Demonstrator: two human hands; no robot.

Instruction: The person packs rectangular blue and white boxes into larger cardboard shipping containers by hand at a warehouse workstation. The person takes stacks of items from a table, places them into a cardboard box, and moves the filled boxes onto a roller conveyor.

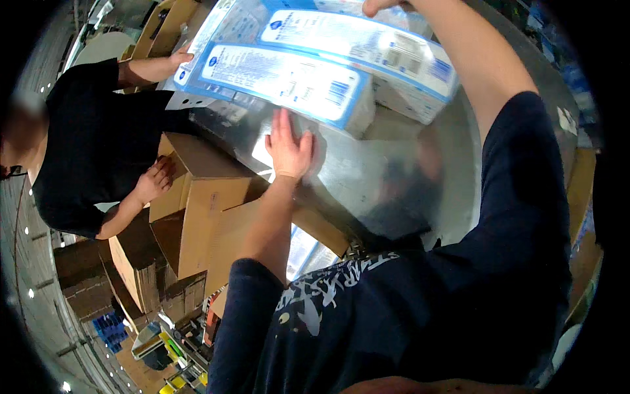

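Observation:
Several blue-and-white boxes lie side by side on a shiny metal table (394, 177). The near box (275, 82) has a white label panel with a blue border; a second box (361, 39) lies just beyond it. My left hand (289, 148) is open over the metal, fingers stretched toward the near box's lower edge, its fingertips at that edge. At the top rim my right hand (386, 6) curls over the far side of the second box; the picture's edge cuts off part of it.
Left of the table, a person in a black shirt (105, 144) has one hand (180, 58) at the boxes' left end, the other (156, 178) at an open brown carton (216, 197). Stacked cardboard (134, 262) stands behind. More blue-and-white packs (305, 253) show below my left forearm.

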